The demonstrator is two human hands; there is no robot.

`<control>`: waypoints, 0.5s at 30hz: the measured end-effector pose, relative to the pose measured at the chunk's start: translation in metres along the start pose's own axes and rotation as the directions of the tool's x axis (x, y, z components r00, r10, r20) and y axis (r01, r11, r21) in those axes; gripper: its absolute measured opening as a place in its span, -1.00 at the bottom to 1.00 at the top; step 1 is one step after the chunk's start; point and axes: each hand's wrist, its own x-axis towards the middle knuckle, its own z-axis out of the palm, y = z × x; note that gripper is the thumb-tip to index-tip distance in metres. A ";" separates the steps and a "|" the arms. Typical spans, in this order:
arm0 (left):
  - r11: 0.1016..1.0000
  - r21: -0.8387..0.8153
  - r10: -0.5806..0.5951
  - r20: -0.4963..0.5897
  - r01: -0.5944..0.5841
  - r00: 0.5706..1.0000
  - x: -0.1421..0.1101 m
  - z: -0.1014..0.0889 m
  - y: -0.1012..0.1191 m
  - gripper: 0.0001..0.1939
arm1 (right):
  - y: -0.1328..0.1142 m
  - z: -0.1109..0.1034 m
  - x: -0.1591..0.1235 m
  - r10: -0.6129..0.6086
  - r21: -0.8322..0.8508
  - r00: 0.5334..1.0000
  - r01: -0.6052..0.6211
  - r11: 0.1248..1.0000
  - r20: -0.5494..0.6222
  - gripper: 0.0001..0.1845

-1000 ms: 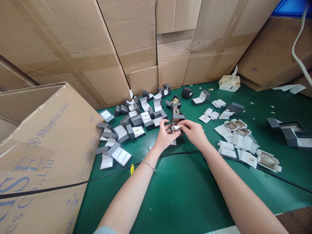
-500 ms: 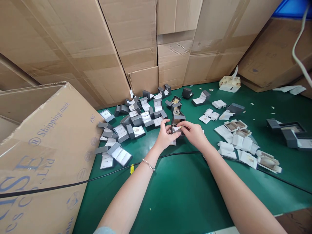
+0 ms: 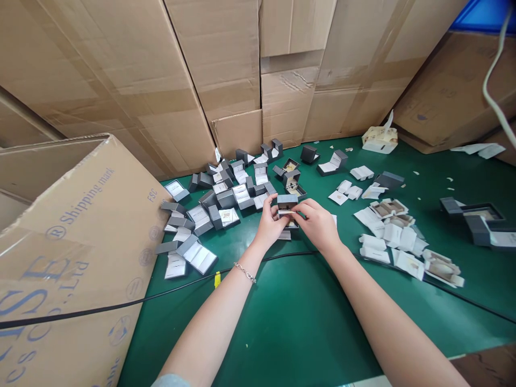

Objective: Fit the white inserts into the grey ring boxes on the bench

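A small dark grey hinged box (image 3: 287,200) stands with its lid raised between my hands. My left hand (image 3: 271,223) is closed around the left side of this box, its bracelet showing at the wrist. My right hand (image 3: 318,224) pinches a thin whitish insert (image 3: 287,213) at the mouth of the box. Fingers cover most of the box's inside. Just behind it lie open grey boxes (image 3: 293,180) with bare interiors. Many more grey boxes (image 3: 226,199) with white inserts crowd the table to the left of my left hand.
White inserts and folded papers (image 3: 393,234) are heaped on the green table (image 3: 298,312) at right. A black cable (image 3: 181,289) crosses in front of my hands. A large carton (image 3: 76,258) stands at left, and a tissue pack (image 3: 380,138) sits at the back right.
The held box has shifted slightly left and turned to face me more squarely. My right hand has moved left with it, and the insert now lies more level across the box.
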 end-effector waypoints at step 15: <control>0.999 0.046 -0.021 -0.025 0.023 0.999 0.000 0.000 0.003 -0.15 | -0.006 0.004 0.001 0.220 0.059 0.975 -0.218 0.974 -0.041 -0.82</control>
